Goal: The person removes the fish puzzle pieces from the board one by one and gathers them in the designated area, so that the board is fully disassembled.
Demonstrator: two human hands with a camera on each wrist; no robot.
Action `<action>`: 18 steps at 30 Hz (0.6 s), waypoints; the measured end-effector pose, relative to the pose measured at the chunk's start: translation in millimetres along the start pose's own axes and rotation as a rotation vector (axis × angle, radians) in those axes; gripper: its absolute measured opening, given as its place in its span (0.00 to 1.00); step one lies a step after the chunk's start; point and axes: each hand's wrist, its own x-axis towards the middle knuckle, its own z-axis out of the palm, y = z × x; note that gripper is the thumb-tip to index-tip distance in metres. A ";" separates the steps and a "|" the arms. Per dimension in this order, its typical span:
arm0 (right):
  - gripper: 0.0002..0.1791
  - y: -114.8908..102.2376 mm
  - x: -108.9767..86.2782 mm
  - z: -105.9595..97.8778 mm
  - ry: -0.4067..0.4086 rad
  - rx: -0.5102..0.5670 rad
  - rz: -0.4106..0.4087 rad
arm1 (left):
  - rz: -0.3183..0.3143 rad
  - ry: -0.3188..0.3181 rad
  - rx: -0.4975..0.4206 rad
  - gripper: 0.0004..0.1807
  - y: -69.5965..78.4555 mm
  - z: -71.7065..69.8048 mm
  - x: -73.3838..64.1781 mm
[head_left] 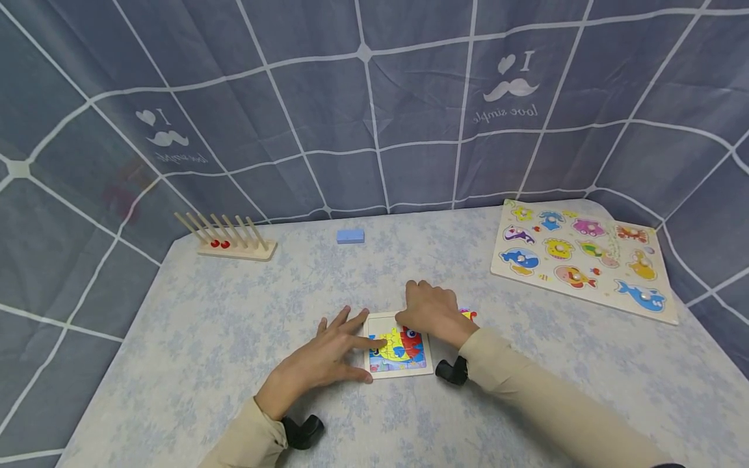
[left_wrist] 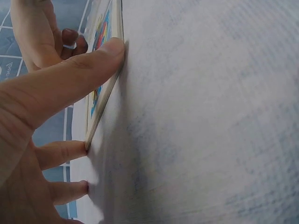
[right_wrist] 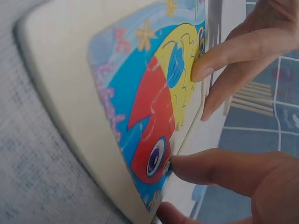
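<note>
Two hands are on a small fish puzzle board [head_left: 400,348] that lies flat near the front middle of the table [head_left: 193,338]. It's close to square, so no real long axis; its edges sit slightly skewed to the table's front edge. The picture shows a yellow fish with a red head and a big eye on a blue sea background with little starfish, inside a plain wooden border. In the head view the fish's head points toward the person's right.

Left hand [head_left: 318,364] is spread flat with straight fingers, thumb against the near left edge of the board and a fingertip resting on the yellow part of the picture. Not gripping anything.

Right hand [head_left: 434,312] lies over the far right corner, fingers bent down, one fingertip pressing on the red head right by the eye in the right wrist view. Can't tell if it's actually pinching a piece. A loose colourful piece [head_left: 468,315] peeks out just beside it.

Also on the table: an animal peg puzzle [head_left: 582,260] far right, a wooden peg rack [head_left: 231,239] far left, and a blue block [head_left: 350,236] at the back.
</note>
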 end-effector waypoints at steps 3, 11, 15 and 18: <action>0.18 -1.0 0.6 1.3 -0.007 0.010 0.015 | 0.007 0.003 0.003 0.32 0.0 -0.3 -0.1; 0.17 -4.4 1.2 4.6 -0.005 0.061 0.034 | 0.014 0.004 0.012 0.32 -0.1 -0.3 0.2; 0.17 -6.9 1.5 5.9 0.010 0.065 0.048 | 0.012 0.003 0.013 0.32 -0.2 -0.1 -0.7; 0.18 -7.5 1.3 5.9 0.008 0.077 0.060 | 0.008 0.002 0.011 0.32 -0.3 -0.2 -1.4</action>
